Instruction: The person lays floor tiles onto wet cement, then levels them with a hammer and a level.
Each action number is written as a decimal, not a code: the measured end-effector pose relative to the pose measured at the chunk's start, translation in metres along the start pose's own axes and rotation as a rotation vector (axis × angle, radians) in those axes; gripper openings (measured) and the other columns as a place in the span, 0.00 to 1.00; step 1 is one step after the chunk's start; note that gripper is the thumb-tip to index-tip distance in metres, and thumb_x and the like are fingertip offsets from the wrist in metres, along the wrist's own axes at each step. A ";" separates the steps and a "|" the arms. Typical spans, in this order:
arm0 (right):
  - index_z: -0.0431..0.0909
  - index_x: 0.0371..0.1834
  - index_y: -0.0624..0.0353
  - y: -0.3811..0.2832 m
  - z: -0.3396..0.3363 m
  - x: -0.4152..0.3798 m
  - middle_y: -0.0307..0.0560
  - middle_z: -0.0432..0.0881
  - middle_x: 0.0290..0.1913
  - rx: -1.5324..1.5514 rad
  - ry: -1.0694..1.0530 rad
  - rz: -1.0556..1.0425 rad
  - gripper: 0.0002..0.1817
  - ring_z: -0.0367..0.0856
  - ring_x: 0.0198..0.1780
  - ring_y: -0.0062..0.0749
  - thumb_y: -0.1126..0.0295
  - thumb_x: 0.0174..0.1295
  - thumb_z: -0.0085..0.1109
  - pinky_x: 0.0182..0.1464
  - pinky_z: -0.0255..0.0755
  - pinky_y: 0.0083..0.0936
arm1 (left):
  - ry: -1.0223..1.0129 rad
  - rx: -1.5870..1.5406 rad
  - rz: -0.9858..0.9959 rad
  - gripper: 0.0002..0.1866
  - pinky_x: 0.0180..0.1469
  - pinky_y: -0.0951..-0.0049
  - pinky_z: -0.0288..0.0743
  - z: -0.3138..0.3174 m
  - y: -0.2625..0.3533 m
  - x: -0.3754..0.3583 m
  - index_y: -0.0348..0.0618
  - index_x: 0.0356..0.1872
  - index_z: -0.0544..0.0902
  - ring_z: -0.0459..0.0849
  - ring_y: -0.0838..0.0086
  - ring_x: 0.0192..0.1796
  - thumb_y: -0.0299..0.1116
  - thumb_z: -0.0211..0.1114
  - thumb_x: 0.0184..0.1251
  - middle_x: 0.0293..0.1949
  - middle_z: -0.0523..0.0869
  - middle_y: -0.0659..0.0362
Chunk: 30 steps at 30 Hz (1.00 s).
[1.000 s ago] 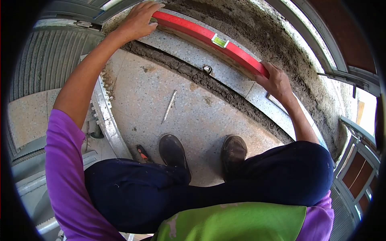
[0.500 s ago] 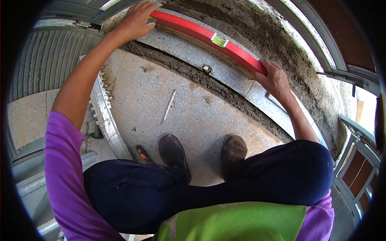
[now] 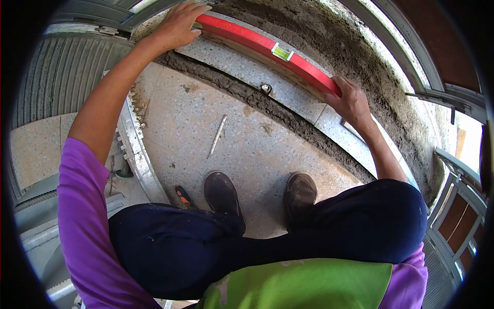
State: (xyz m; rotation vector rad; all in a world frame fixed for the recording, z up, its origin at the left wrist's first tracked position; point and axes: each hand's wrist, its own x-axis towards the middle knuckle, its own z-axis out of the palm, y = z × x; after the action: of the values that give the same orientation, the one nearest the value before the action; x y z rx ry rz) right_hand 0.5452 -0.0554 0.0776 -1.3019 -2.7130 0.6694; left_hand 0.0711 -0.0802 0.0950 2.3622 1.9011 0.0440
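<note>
A red spirit level (image 3: 242,36) lies along a row of speckled tiles (image 3: 226,57), its green vial facing up near the middle. My left hand (image 3: 180,27) grips the level's far-left end, fingers over the top and thumb on the near side. At the opposite end, my right hand (image 3: 351,103) is closed around the level, with some fingertips hidden. A small metal ring-like piece (image 3: 266,88) sits at the near edge of the tile row. Between that row and the floor tiles runs a strip of rough grey mortar (image 3: 231,85).
A thin pale stick (image 3: 217,136) and an orange-and-black handled tool (image 3: 182,195) lie on the speckled floor (image 3: 180,118) by my shoes. Wet mortar (image 3: 355,56) spreads beyond the level. Metal frames and a railing (image 3: 458,206) border the sides; a metal rail (image 3: 135,149) lies left.
The view has shifted very slightly. Both hands keep their hold on the spirit level, which stays in place on the tiles.
</note>
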 end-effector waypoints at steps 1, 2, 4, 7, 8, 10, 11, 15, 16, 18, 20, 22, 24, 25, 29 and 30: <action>0.80 0.50 0.61 -0.001 0.000 -0.001 0.58 0.84 0.43 -0.001 -0.001 0.009 0.18 0.86 0.46 0.54 0.63 0.60 0.63 0.49 0.79 0.47 | -0.017 -0.008 0.015 0.33 0.78 0.52 0.55 -0.002 -0.002 0.002 0.38 0.68 0.73 0.64 0.48 0.74 0.33 0.67 0.59 0.68 0.73 0.43; 0.80 0.49 0.61 -0.001 0.000 -0.001 0.58 0.85 0.43 0.002 -0.010 0.024 0.18 0.86 0.46 0.55 0.63 0.60 0.63 0.48 0.79 0.47 | -0.034 -0.016 0.030 0.33 0.77 0.52 0.56 -0.006 -0.005 0.005 0.38 0.68 0.73 0.64 0.48 0.74 0.33 0.67 0.58 0.68 0.73 0.43; 0.79 0.48 0.60 0.000 0.000 -0.001 0.59 0.85 0.42 0.008 -0.029 0.051 0.16 0.86 0.45 0.55 0.63 0.60 0.62 0.48 0.79 0.47 | -0.058 -0.028 0.043 0.32 0.76 0.52 0.58 -0.005 -0.011 0.008 0.37 0.66 0.74 0.65 0.47 0.72 0.33 0.68 0.57 0.67 0.74 0.43; 0.79 0.47 0.60 0.003 0.004 -0.001 0.60 0.85 0.41 0.000 0.006 0.033 0.15 0.87 0.42 0.56 0.64 0.60 0.61 0.46 0.79 0.48 | -0.081 -0.048 0.031 0.30 0.73 0.52 0.62 0.000 -0.027 0.014 0.38 0.62 0.77 0.69 0.47 0.69 0.33 0.69 0.55 0.63 0.76 0.43; 0.79 0.47 0.60 0.002 0.004 -0.001 0.60 0.85 0.40 0.002 0.004 0.036 0.15 0.87 0.41 0.57 0.64 0.61 0.61 0.45 0.79 0.48 | -0.088 -0.060 0.022 0.29 0.72 0.51 0.63 0.002 -0.032 0.016 0.38 0.61 0.78 0.71 0.47 0.68 0.33 0.69 0.54 0.62 0.77 0.43; 0.79 0.47 0.61 0.002 0.005 0.000 0.60 0.85 0.38 0.007 0.000 0.043 0.15 0.86 0.39 0.58 0.64 0.61 0.61 0.44 0.79 0.48 | -0.086 -0.087 0.007 0.27 0.68 0.51 0.67 0.001 -0.032 0.017 0.38 0.57 0.80 0.74 0.46 0.64 0.33 0.69 0.53 0.58 0.80 0.43; 0.78 0.46 0.61 0.002 0.005 0.000 0.60 0.85 0.38 0.009 0.000 0.044 0.15 0.86 0.39 0.58 0.64 0.61 0.61 0.44 0.79 0.48 | -0.078 -0.103 0.002 0.25 0.65 0.51 0.70 0.000 -0.033 0.017 0.38 0.54 0.81 0.77 0.46 0.61 0.32 0.69 0.52 0.55 0.82 0.42; 0.77 0.44 0.61 0.003 0.005 -0.001 0.61 0.85 0.35 0.023 -0.004 0.043 0.13 0.86 0.38 0.59 0.64 0.61 0.62 0.43 0.78 0.49 | -0.042 -0.145 0.055 0.19 0.56 0.50 0.76 -0.001 -0.033 0.020 0.37 0.46 0.83 0.83 0.45 0.51 0.30 0.68 0.51 0.45 0.85 0.40; 0.77 0.43 0.61 0.003 0.005 -0.002 0.61 0.85 0.35 0.028 -0.006 0.042 0.13 0.86 0.38 0.59 0.64 0.61 0.62 0.43 0.78 0.49 | -0.031 -0.154 0.065 0.18 0.54 0.50 0.76 -0.001 -0.031 0.020 0.37 0.45 0.82 0.83 0.44 0.50 0.30 0.68 0.51 0.44 0.86 0.40; 0.77 0.42 0.62 0.004 0.005 -0.001 0.62 0.85 0.34 0.026 -0.004 0.035 0.13 0.86 0.38 0.59 0.64 0.61 0.62 0.42 0.77 0.49 | -0.007 -0.170 0.083 0.16 0.52 0.50 0.77 -0.001 -0.029 0.020 0.37 0.42 0.82 0.83 0.43 0.48 0.30 0.67 0.51 0.42 0.86 0.40; 0.77 0.42 0.62 0.004 0.005 -0.001 0.62 0.85 0.34 0.026 -0.009 0.040 0.13 0.86 0.37 0.59 0.65 0.61 0.63 0.42 0.77 0.49 | -0.083 -0.219 0.022 0.16 0.52 0.51 0.76 -0.007 -0.023 0.021 0.37 0.42 0.82 0.83 0.43 0.48 0.29 0.67 0.51 0.43 0.85 0.40; 0.77 0.42 0.62 0.004 0.005 -0.001 0.62 0.84 0.34 0.030 -0.020 0.056 0.13 0.86 0.37 0.59 0.65 0.61 0.63 0.42 0.77 0.49 | -0.092 -0.217 0.020 0.15 0.52 0.51 0.76 -0.007 -0.023 0.021 0.38 0.42 0.81 0.83 0.43 0.49 0.29 0.67 0.51 0.42 0.85 0.40; 0.77 0.41 0.63 0.001 0.003 -0.001 0.62 0.84 0.34 0.033 -0.020 0.054 0.13 0.86 0.37 0.59 0.65 0.61 0.63 0.42 0.77 0.49 | -0.032 -0.167 0.077 0.15 0.52 0.51 0.76 -0.004 -0.023 0.020 0.38 0.42 0.81 0.82 0.43 0.49 0.29 0.68 0.51 0.42 0.85 0.41; 0.77 0.41 0.63 0.000 0.002 -0.001 0.62 0.84 0.33 0.034 -0.020 0.053 0.13 0.86 0.37 0.59 0.65 0.61 0.63 0.42 0.77 0.49 | -0.037 -0.163 0.079 0.15 0.52 0.51 0.75 -0.004 -0.023 0.020 0.38 0.42 0.80 0.82 0.43 0.49 0.29 0.68 0.51 0.42 0.84 0.41; 0.77 0.40 0.63 -0.001 0.001 0.000 0.62 0.85 0.33 0.035 -0.012 0.059 0.13 0.86 0.36 0.59 0.64 0.61 0.62 0.42 0.77 0.49 | -0.005 -0.142 0.094 0.16 0.54 0.50 0.74 0.003 -0.027 0.018 0.38 0.43 0.79 0.80 0.43 0.52 0.30 0.68 0.51 0.44 0.83 0.41; 0.77 0.40 0.63 -0.002 0.001 0.000 0.62 0.85 0.33 0.034 -0.012 0.061 0.13 0.86 0.36 0.59 0.64 0.61 0.62 0.42 0.77 0.49 | 0.014 -0.136 0.100 0.16 0.55 0.50 0.73 0.004 -0.028 0.017 0.38 0.43 0.79 0.80 0.43 0.53 0.30 0.68 0.51 0.45 0.83 0.41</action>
State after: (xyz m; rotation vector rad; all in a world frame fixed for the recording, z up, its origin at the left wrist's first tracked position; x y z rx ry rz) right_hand 0.5442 -0.0568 0.0779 -1.3829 -2.6688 0.7281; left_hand 0.0478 -0.0581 0.0874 2.3693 1.7253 0.1918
